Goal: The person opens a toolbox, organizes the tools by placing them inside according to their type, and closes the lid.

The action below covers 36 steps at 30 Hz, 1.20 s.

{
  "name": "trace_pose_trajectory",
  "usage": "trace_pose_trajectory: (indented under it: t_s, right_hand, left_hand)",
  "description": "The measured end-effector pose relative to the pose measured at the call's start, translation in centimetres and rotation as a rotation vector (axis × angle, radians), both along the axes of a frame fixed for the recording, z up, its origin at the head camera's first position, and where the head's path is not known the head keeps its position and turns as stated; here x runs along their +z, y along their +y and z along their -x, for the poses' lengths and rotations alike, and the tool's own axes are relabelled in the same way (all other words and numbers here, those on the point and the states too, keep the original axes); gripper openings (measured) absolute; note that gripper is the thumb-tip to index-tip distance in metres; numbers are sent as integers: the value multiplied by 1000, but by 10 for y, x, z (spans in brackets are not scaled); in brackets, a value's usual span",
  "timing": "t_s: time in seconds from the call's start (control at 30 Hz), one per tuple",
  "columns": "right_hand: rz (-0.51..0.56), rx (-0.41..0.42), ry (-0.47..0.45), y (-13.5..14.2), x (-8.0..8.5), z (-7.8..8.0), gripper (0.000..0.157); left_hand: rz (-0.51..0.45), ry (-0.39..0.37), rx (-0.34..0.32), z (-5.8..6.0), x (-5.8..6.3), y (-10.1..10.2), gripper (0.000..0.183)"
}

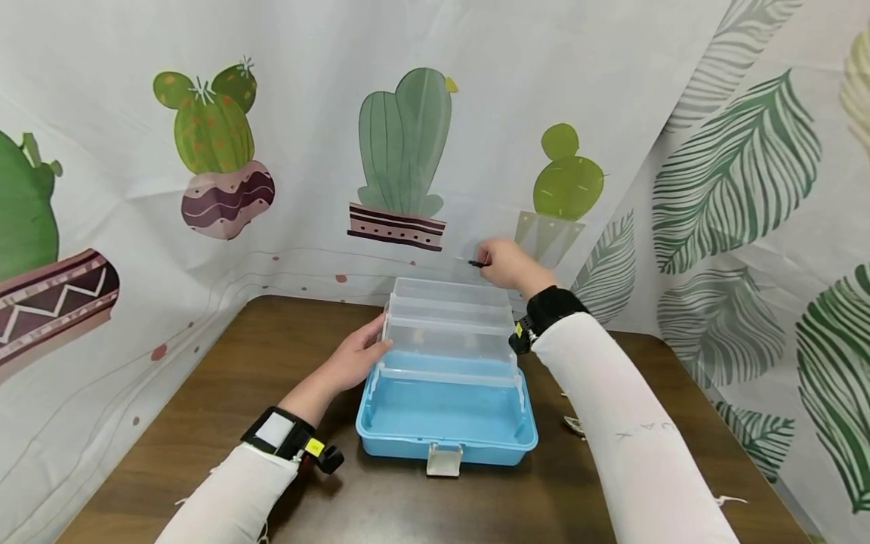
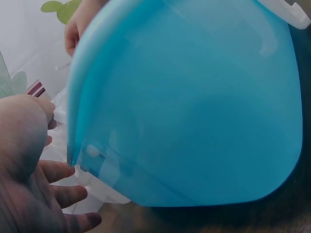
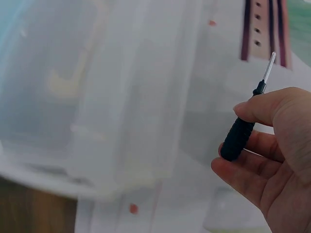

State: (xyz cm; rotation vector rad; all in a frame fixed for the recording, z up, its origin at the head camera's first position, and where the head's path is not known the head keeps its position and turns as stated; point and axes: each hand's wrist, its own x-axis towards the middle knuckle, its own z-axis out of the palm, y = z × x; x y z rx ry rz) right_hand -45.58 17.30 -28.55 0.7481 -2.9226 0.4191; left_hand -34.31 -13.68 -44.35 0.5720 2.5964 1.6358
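Note:
A light blue toolbox [image 1: 435, 412] stands on the table, its clear tiered trays [image 1: 451, 310] raised at the back and its lower bin facing up. My left hand [image 1: 356, 355] is at the box's back left side, near the raised trays; in the left wrist view its fingers [image 2: 70, 196] are spread and extended beside the blue wall. Above and behind the trays, my right hand [image 1: 506, 264] pinches a small screwdriver [image 3: 238, 138] by its dark ribbed handle. The screwdriver's thin metal shaft points up and away in the right wrist view.
A white latch [image 1: 445, 459] hangs at the box's front. Right of the box, a small pale object [image 1: 574, 425] lies on the brown table [image 1: 204, 423], close to my right sleeve [image 1: 632, 423]. A white cloth with printed cacti [image 1: 404, 143] hangs right behind the table.

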Motion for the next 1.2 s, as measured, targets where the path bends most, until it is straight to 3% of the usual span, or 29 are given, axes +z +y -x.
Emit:
trace_pose_trajectory:
  t_s: [0.3, 0.63, 1.2]
  right_hand:
    - [-122, 11, 17, -33, -24, -1, 10]
    - [-174, -13, -40, -43, -41, -4, 9]
    - [-236, -40, -47, -48, -46, 1, 19]
  left_hand:
    - [-2, 3, 7, -1, -2, -1, 61]
    - [7, 4, 6, -2, -1, -2, 61]
    - [4, -7, 10, -2, 0, -1, 60]
